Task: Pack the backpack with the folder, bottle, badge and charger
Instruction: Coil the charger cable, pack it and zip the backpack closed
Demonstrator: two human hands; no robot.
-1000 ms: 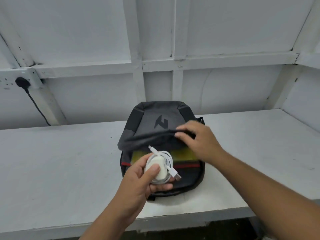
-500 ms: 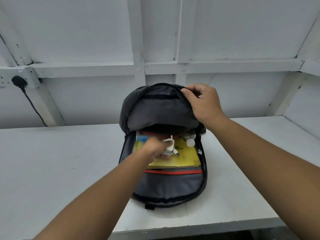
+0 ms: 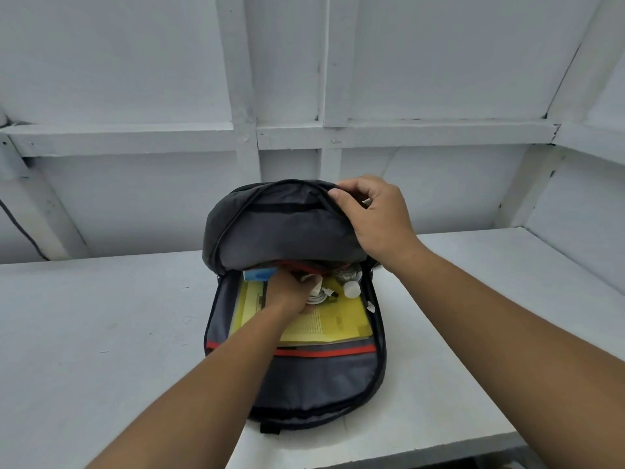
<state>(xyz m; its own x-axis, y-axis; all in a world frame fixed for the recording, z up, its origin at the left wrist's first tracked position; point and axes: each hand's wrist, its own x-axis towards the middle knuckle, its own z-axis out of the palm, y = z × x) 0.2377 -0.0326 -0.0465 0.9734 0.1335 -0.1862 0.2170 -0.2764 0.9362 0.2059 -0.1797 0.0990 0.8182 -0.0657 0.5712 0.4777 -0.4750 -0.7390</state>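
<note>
Inside the grey-and-black fabric backpack [image 3: 321, 384], gripping the white plastic charger [image 3: 318, 293], likely light and rigid, by its body with the left hand [image 3: 287, 295]; pinching the flap [image 3: 284, 228] up with the right hand [image 3: 378, 218].

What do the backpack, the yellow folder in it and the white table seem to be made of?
Backpack: soft woven synthetic fabric, matt grey and black; its flap sags and creases. Folder: thin translucent yellow plastic, slightly glossy; a printed sheet shows through. Table: probably painted wood, matt white, scuffed; not certain.
</note>
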